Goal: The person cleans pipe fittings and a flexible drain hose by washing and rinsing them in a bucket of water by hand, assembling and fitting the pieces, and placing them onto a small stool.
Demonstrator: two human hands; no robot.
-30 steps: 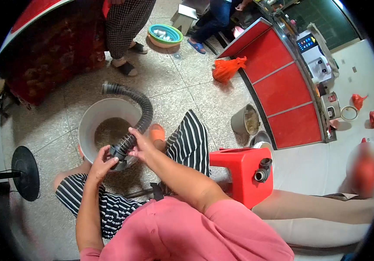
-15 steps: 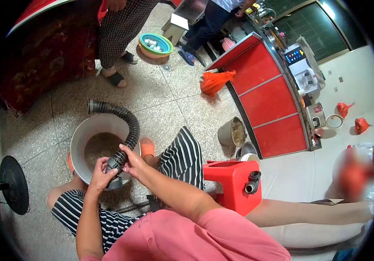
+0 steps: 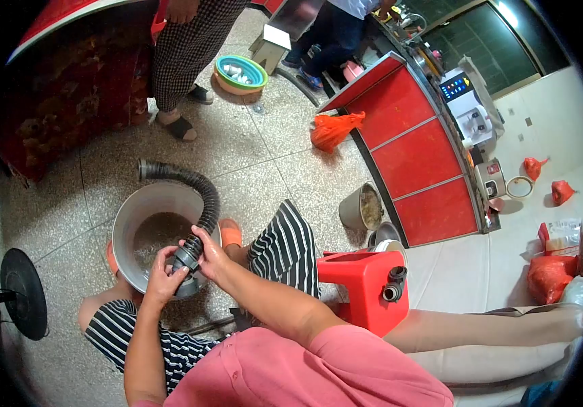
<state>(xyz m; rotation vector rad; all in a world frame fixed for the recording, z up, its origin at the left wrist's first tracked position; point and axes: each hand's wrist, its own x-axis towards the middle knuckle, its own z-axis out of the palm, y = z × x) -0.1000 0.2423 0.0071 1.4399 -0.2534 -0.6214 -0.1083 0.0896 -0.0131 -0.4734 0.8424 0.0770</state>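
Observation:
A black corrugated hose (image 3: 208, 197) arcs over the far rim of a pale bucket (image 3: 126, 220) holding murky water. My left hand (image 3: 161, 277) is closed around the dark plastic coupling (image 3: 186, 258) at the hose's near end, above the bucket's near rim. My right hand (image 3: 211, 254) grips the hose just beside that coupling, its thumb along the ribs. The hose's far end stays free, past the bucket. My palms hide part of the coupling.
A red stool (image 3: 366, 281) to my right carries dark plastic fittings (image 3: 395, 285). Beyond it stand a grey pail (image 3: 361, 207) and red cabinets (image 3: 417, 163). Stacked basins (image 3: 240, 71) and an orange bag (image 3: 335, 129) lie on the floor. Two people stand ahead.
Both hands have shifted slightly on the coupling and hose, and stay closed on them. At the counter, the person's feet and legs have moved.

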